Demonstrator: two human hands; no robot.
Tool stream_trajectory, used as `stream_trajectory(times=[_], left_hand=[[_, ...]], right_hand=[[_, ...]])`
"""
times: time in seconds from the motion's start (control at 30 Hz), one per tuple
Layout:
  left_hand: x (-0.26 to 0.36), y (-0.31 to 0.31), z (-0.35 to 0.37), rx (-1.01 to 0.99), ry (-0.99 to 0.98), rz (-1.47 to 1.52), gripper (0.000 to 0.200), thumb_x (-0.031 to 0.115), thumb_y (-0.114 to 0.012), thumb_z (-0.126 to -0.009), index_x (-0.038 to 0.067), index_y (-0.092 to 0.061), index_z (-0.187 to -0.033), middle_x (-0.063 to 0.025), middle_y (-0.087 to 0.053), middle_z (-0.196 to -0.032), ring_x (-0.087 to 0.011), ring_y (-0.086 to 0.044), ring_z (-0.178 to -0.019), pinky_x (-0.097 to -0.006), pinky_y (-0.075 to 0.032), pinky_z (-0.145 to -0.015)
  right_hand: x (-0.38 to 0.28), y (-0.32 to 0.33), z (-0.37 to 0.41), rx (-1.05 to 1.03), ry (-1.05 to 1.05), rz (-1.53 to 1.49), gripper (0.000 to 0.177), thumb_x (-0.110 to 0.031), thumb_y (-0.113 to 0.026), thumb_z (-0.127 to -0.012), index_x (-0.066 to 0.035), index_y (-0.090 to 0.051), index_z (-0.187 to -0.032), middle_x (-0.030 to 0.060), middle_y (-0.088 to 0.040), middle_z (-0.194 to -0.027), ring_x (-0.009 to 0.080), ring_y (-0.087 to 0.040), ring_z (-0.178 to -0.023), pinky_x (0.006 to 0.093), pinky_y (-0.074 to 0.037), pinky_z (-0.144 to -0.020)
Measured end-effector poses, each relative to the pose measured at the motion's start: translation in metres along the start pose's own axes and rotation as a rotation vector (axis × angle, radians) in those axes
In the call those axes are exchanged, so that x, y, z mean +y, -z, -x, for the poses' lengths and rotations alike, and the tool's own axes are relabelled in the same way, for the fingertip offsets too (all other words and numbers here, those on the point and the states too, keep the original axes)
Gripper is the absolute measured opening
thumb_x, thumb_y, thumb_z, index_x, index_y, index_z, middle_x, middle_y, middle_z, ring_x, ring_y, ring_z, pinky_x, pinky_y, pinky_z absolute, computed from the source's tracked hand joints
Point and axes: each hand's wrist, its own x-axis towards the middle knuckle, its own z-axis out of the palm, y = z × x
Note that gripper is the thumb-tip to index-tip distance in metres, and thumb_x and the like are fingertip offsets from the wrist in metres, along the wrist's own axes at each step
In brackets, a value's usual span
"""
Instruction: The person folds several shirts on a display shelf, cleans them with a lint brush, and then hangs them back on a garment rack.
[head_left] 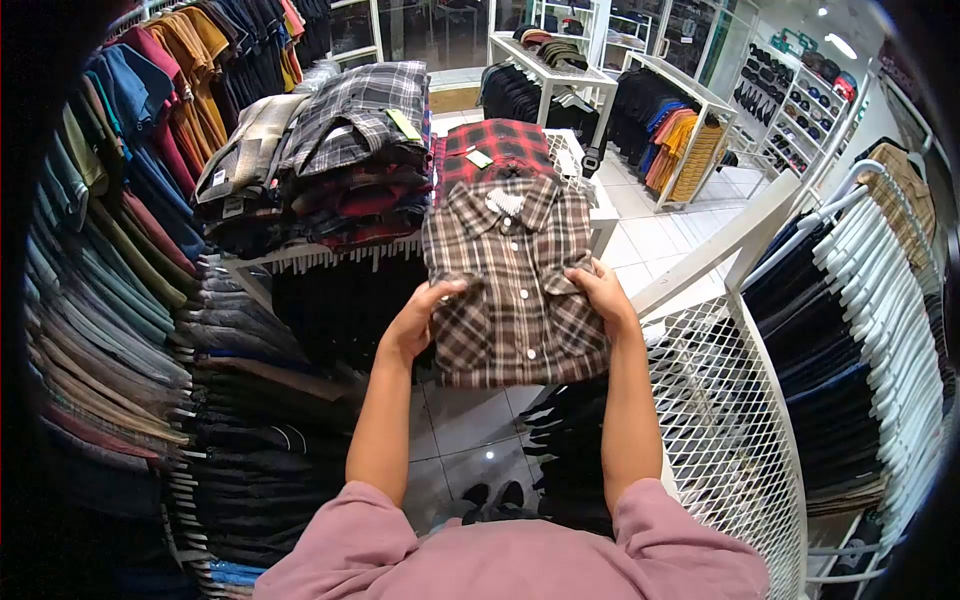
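A folded brown plaid shirt (515,270) with white buttons and two chest pockets is held out in front of me, collar pointing away. My left hand (425,310) grips its left side, thumb on top and fingers hidden beneath. On the opposite edge, my right hand (603,293) holds it the same way. Just beyond the collar lies a folded red and black plaid shirt (495,142) with a tag. To its left rise stacks of folded shirts, topped by a grey plaid shirt (355,115) and a cream plaid shirt (250,140).
Hanging clothes crowd the left side (100,330). A white mesh shelf (735,390) stands close by my right arm, with a rack of white hangers (885,320) beyond it. Further back are display racks (665,130) on a tiled floor (640,240).
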Motion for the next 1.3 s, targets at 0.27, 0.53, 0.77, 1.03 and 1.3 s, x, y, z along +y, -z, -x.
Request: stream_trajectory(times=[0.27, 0.53, 0.77, 1.03, 1.3], left_hand=[[-0.002, -0.020, 0.023, 0.150, -0.040, -0.163, 0.050, 0.023, -0.078, -0.088, -0.005, -0.060, -0.126, -0.0126, -0.069, -0.117, -0.0218, -0.067, -0.104, -0.0360, -0.052, -0.094], [-0.008, -0.040, 0.121, 0.083, -0.022, -0.154, 0.074, 0.023, -0.079, -0.087, -0.006, -0.043, -0.146, -0.0194, -0.059, -0.134, -0.0282, -0.061, -0.119, -0.0391, -0.048, -0.102], [-0.041, -0.082, 0.150, -0.276, 0.036, -0.184, 0.035, 0.016, -0.077, -0.092, 0.000, -0.066, -0.121, -0.0068, -0.071, -0.114, -0.0149, -0.065, -0.102, -0.0322, -0.053, -0.091], [-0.096, -0.174, 0.124, -0.862, 0.277, -0.240, 0.038, 0.016, -0.075, -0.095, 0.001, -0.062, -0.127, -0.0053, -0.069, -0.116, -0.0141, -0.064, -0.103, -0.0337, -0.053, -0.091], [-0.109, -0.222, 0.070, -1.159, 0.423, -0.355, 0.039, 0.016, -0.076, -0.094, -0.001, -0.062, -0.126, -0.0065, -0.070, -0.114, -0.0147, -0.065, -0.101, -0.0316, -0.053, -0.089]], right_hand=[[-0.019, -0.027, 0.041, 0.062, 0.057, -0.084, 0.051, -0.022, -0.073, -0.095, 0.003, -0.057, -0.136, 0.0095, -0.068, -0.123, 0.0166, -0.064, -0.109, 0.0301, -0.050, -0.095], [-0.031, -0.038, 0.176, 0.220, 0.260, -0.088, 0.047, -0.012, -0.072, -0.094, 0.004, -0.056, -0.135, 0.0075, -0.070, -0.117, 0.0127, -0.064, -0.103, 0.0282, -0.049, -0.094], [-0.032, -0.018, 0.322, 0.584, 0.184, 0.034, 0.048, -0.014, -0.072, -0.094, 0.004, -0.054, -0.135, 0.0091, -0.067, -0.118, 0.0165, -0.063, -0.105, 0.0311, -0.048, -0.095], [-0.012, -0.018, 0.443, 1.104, 0.187, 0.071, 0.051, -0.013, -0.071, -0.096, 0.001, -0.051, -0.140, 0.0079, -0.064, -0.125, 0.0163, -0.061, -0.110, 0.0316, -0.047, -0.098], [-0.006, -0.045, 0.442, 1.475, 0.139, 0.066, 0.048, -0.012, -0.070, -0.095, 0.001, -0.054, -0.137, 0.0085, -0.064, -0.125, 0.0168, -0.060, -0.110, 0.0328, -0.047, -0.098]])
